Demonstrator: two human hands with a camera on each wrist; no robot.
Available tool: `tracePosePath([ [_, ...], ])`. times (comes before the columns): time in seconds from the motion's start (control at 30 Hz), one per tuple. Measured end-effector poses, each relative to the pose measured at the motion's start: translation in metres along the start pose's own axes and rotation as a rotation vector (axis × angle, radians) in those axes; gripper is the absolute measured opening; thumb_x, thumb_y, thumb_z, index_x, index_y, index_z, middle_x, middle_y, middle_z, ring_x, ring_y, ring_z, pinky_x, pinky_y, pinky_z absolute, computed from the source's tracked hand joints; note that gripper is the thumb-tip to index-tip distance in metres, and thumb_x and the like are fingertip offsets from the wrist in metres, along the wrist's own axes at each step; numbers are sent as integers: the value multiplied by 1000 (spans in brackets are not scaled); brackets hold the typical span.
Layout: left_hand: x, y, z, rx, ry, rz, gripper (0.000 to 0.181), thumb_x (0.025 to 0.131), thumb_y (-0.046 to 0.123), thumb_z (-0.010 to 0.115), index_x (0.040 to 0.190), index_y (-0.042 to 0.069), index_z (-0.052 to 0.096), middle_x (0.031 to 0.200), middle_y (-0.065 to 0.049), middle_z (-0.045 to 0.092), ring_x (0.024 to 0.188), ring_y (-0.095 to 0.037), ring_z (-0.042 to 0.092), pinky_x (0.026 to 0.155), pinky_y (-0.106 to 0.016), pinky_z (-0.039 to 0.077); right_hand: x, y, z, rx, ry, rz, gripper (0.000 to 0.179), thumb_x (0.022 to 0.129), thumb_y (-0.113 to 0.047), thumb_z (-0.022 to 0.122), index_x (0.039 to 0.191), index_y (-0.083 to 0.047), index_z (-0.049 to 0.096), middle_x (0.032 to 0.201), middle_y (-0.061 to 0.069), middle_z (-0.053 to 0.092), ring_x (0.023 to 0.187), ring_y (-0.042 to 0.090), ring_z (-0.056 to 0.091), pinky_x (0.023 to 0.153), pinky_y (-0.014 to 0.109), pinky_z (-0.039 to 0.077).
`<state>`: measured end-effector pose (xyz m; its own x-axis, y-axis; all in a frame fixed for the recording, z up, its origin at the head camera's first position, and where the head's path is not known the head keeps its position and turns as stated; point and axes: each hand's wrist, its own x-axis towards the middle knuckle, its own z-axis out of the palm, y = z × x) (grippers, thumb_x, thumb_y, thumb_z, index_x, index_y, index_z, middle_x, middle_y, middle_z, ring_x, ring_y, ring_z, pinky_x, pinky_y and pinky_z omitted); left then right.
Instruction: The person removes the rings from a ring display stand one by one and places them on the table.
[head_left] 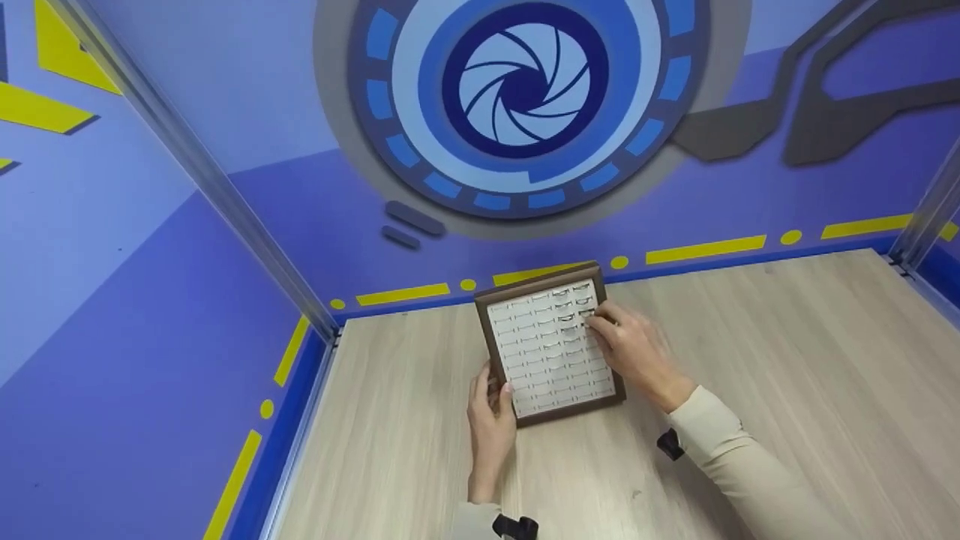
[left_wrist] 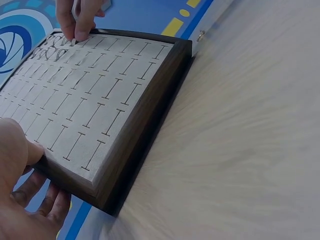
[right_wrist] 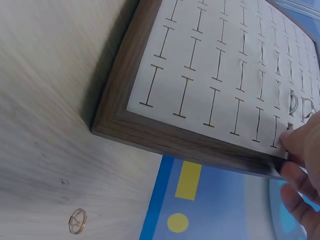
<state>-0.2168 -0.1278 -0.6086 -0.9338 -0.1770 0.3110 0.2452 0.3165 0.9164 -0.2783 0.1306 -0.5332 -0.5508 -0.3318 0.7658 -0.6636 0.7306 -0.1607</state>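
Observation:
A ring display tray (head_left: pixel 551 420), with a dark wooden frame and a white slotted pad (left_wrist: pixel 80 107), stands tilted above the table. My left hand (head_left: pixel 493 435) grips its lower left edge, thumb on the front and fingers behind. Several rings (head_left: pixel 562 306) sit in slots at the upper right of the pad. My right hand (head_left: pixel 641 352) is at the pad's right side, thumb and forefinger pinching a small ring at a slot; the fingertips mostly hide it. Beside that thumb, the right wrist view shows a seated ring (right_wrist: pixel 293 104).
One loose gold-coloured ring (right_wrist: pixel 77 221) lies on the wooden table (head_left: pixel 787 390) near the tray. Behind the table rises a blue printed wall panel (head_left: pixel 697 195), and another panel (head_left: pixel 112 360) stands to the left.

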Motion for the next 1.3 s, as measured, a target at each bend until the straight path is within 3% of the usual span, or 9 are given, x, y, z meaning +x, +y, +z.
tracePosePath([
  [0.43,0,-2,0,-2,8,10,53,106,4,61,158,0,46,135,-15,61,118,-27,65,101,-38,58,-2,-1,-1,-6,-37,11,17,89,9,79,103,-1,76,98,9,68,72,22,63,59,33,56],
  [0.83,-2,2,0,1,6,-19,55,106,5,61,158,1,45,134,-15,61,117,-25,64,100,-38,59,-4,0,-2,16,1,-24,16,90,8,80,102,-2,75,98,8,68,71,21,64,60,34,57],
  [1.3,0,0,1,0,15,2,54,105,3,62,157,-1,47,133,-15,61,115,-24,64,99,-35,59,-6,2,-3,51,3,-36,21,87,9,82,103,-1,74,98,8,68,77,22,66,66,34,60],
])
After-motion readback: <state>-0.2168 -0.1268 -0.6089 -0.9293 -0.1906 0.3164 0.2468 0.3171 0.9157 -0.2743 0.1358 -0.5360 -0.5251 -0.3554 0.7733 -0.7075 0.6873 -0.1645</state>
